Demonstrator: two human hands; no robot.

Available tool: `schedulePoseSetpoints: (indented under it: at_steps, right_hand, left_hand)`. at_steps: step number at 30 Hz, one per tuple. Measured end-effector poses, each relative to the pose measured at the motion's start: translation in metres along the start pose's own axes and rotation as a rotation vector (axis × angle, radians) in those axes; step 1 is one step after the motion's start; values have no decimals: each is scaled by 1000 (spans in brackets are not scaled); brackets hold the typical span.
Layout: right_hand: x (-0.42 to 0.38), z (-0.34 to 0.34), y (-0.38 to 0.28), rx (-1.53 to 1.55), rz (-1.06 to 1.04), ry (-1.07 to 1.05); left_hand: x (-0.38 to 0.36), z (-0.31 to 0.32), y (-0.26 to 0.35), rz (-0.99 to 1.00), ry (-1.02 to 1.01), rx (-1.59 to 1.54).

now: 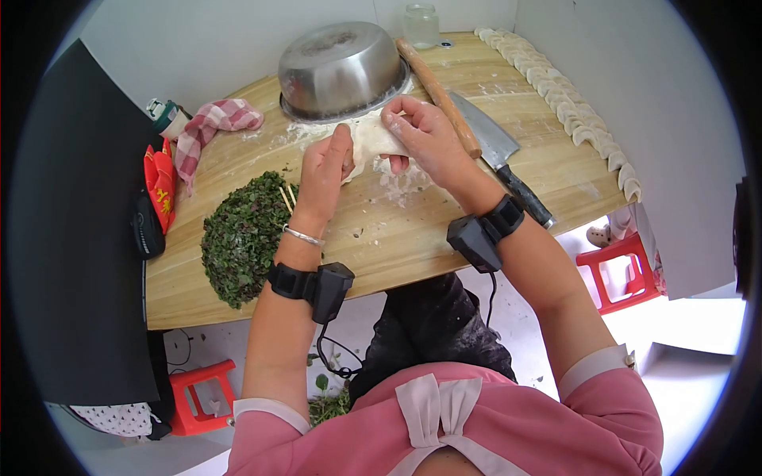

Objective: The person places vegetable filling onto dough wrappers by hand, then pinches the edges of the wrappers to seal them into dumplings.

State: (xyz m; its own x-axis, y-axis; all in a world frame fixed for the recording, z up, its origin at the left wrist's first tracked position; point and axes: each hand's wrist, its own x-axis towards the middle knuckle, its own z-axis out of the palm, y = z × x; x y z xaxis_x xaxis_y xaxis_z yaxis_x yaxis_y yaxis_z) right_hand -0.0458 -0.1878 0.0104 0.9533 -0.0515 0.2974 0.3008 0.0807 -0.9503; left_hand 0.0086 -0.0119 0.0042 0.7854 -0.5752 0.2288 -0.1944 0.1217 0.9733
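A thin piece of pale dough (370,141) is stretched between my two hands above the floured wooden table (389,238). My left hand (326,164) pinches its left edge, thumb up. My right hand (425,136) grips the other side, with the thumb and fingers closed on it. Just behind my hands sits an upside-down steel basin (337,67). Chopped green leaves (242,242) form a heap left of my left forearm, with light chopsticks (288,198) stuck at its right side. How far the dough reaches behind my fingers is hidden.
A rolling pin (438,95) and a cleaver (486,135) lie right of my right hand. Folded dumplings (567,103) line the table's right edge. A glass jar (421,25) stands at the back, a checked cloth (210,131) at the left. Red stools (619,274) are below.
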Motion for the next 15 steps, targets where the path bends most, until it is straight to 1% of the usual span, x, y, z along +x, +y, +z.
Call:
schedulePoseSetpoints:
  at_steps: [2, 3, 5, 6, 8, 12, 14, 15]
  right_hand:
    - [1, -1, 0, 46, 2, 11]
    - [1, -2, 0, 66, 19, 24]
    - [1, -2, 0, 87, 35, 39]
    - [2, -2, 1, 78, 23, 32]
    - [2, -2, 4, 71, 10, 25]
    - [2, -3, 2, 64, 15, 12]
    - [3, -3, 1, 79, 22, 15]
    - [3, -3, 1, 89, 20, 18]
  left_hand:
    - [0, 5, 2, 79, -8, -11]
    - [1, 7, -1, 80, -9, -9]
    - [5, 8, -8, 133, -1, 123]
    - [5, 8, -8, 133, -3, 124]
    - [5, 6, -9, 204, -27, 213]
    - [1, 5, -4, 196, 51, 292]
    - [2, -3, -1, -13, -11, -55]
    - [2, 1, 0, -11, -12, -54]
